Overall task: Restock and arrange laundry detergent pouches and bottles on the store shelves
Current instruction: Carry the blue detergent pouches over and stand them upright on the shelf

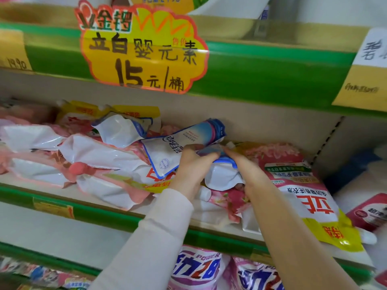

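Left hand: we are curling its fingers over the near edge of a flat blue-and-white plastic detergent pouch and gripping it; a pale long sleeve is covering the wrist.
Right hand: we are pinching the same pouch at its blue middle, our fingertips meeting those of the left hand; the forearm is bare.
Held pouch: it is lying tilted just above and behind both hands, its rolled top pointing toward the back wall of the shelf.
Between the wrists: a second white glossy pouch with a blue rim is sitting under the hands, touching both.
Right of the hands: a pink-and-yellow flowered detergent pouch is lying flat beneath the right forearm, its yellow end hanging over the shelf front.
Left of the hands: a heap of white and pink glossy pouches is lying on the green-edged store shelf.
Above: a yellow scalloped handwritten price sign is hanging from the upper shelf.
Below: purple-and-pink printed pouches are standing on the next shelf down.
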A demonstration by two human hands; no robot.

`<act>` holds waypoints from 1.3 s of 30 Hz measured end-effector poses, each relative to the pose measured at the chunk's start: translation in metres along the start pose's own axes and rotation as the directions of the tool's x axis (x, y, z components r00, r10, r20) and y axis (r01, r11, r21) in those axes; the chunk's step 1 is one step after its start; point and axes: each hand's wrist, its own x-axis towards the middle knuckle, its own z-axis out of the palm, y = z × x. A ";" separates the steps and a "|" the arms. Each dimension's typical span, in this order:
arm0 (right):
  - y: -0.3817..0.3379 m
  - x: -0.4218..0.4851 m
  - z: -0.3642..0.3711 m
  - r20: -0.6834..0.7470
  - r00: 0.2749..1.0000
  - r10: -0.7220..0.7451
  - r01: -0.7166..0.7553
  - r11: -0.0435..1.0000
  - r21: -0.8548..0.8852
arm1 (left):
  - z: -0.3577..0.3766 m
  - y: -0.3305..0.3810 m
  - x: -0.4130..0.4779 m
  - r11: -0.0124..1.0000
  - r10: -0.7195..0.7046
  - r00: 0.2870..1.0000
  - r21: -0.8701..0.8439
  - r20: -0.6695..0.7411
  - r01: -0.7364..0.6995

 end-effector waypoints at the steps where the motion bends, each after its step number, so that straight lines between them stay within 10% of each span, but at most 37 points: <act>1: -0.001 -0.004 -0.004 -0.005 1.000 0.028 -0.028 0.999 0.024 | 0.001 0.002 -0.003 1.000 -0.003 1.000 -0.012 -0.005 0.003; 11: -0.004 -0.039 -0.023 0.232 0.967 0.110 -0.188 0.919 0.347 | 0.001 0.005 -0.033 0.987 -0.043 0.999 -0.156 0.027 0.047; 25: 0.003 -0.068 -0.039 0.240 0.968 0.073 -0.133 0.961 0.244 | -0.023 0.009 -0.050 0.950 -0.233 0.959 -0.172 0.163 0.260; 39: 0.026 -0.098 -0.063 0.140 0.907 -0.398 0.313 0.857 0.409 | 0.011 0.012 -0.064 0.863 -0.231 0.871 -0.323 0.435 0.390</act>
